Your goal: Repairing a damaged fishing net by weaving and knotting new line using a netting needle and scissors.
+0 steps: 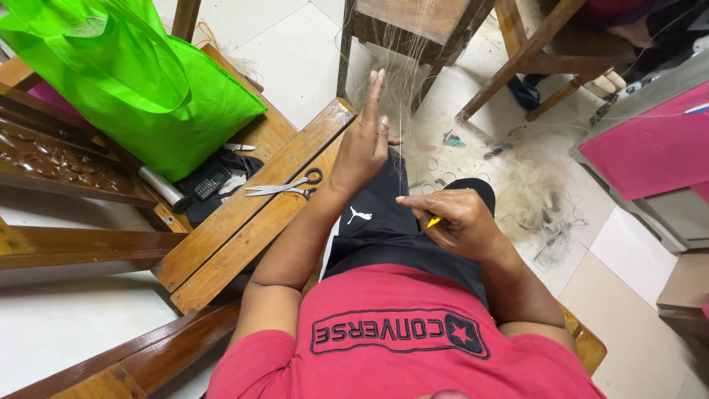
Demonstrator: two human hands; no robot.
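My left hand is raised over my lap with its fingers straight and pointing up; thin pale threads run past it, and whether they touch it I cannot tell. My right hand rests on my thigh and pinches a small yellow tool, with a fine thread rising from its fingertips toward the wooden frame above. I sit in black shorts and a red shirt. A pair of scissors lies shut on the wooden bench just left of my left forearm.
A bright green fabric bag sits at the upper left, with a dark phone and a silver cylinder below it. A wooden frame stands ahead. Loose fibres litter the tiled floor. A pink-topped unit stands at the right.
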